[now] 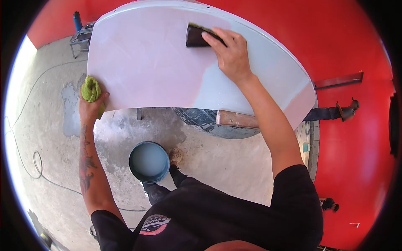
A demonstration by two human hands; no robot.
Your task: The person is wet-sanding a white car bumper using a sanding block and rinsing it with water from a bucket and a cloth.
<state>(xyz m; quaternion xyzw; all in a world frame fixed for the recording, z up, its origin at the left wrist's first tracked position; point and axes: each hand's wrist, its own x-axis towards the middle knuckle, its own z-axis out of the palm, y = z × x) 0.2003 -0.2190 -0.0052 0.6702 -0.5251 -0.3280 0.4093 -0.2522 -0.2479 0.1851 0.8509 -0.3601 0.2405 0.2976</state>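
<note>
A large curved panel [150,58], pale pink with pale blue-white areas, spans the upper middle. My right hand [230,54] grips a dark rectangular block [194,35] with a yellowish edge, resting on the panel's upper middle. My left hand [92,104] is at the panel's lower left edge, fingers closed on a crumpled yellow-green cloth [91,88]. Part of that cloth hangs below my hand. A worn brown bar [234,119] lies under the panel's lower edge, over a dark tyre [197,121].
A bucket [148,160] of cloudy liquid stands by my feet. A hose [37,167] crosses the concrete floor [209,154]. A small metal stand [79,39] holding a blue bottle [77,21] is at upper left. A red wall [343,159] runs along the right, with dark protruding fittings [339,81].
</note>
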